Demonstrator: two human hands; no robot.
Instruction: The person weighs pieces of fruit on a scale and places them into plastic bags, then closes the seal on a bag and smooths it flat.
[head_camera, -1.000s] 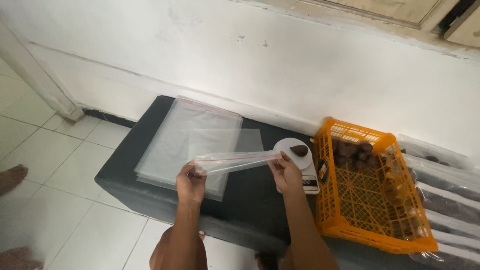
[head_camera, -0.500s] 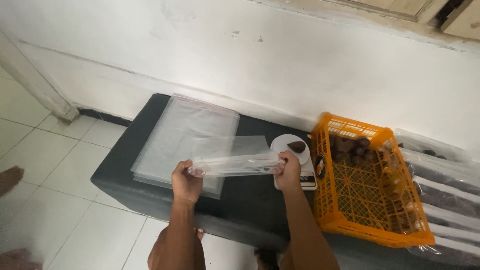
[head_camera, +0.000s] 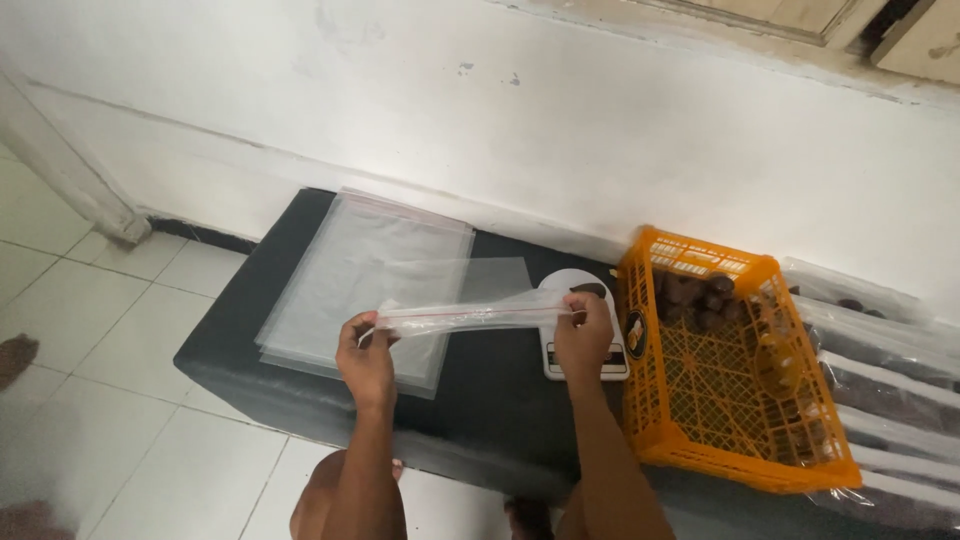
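Soft, even indoor light fills the scene, moderately bright, with no clear single source. The white wall (head_camera: 560, 130) looks slightly washed out and faintly grainy. Shadows are weak; the black bench top (head_camera: 480, 400) swallows detail. The clear plastic bags (head_camera: 370, 280) show a pale sheen rather than hard glare. Edges appear a little soft, perhaps from slight motion blur or wide-lens distortion.

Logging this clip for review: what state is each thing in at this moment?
clear zip bag: stretched flat between both hands above the bench
left hand: pinching one bag end
right hand: pinching the other end
stack of clear bags: lying flat
scale: one dark piece on it
orange crate: partly filled
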